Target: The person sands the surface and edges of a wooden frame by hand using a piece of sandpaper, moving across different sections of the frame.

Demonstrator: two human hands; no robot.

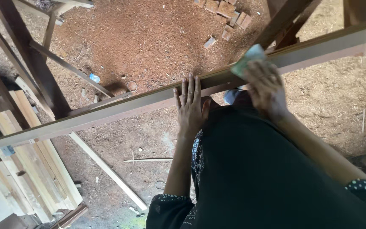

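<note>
Head view: a long wooden beam runs slantwise across the frame, above a sawdust-strewn floor. The left hand lies flat on it, fingers spread. The right hand presses a pale green sanding pad against the beam. Stacked planks lie at left.

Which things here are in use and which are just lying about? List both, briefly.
In use:
left hand, flat on the long wooden beam
right hand, pressing a green abrasive sheet on the beam

Lying about:
stacked planks
small wood blocks
thin loose slat
sawdust floor
</note>
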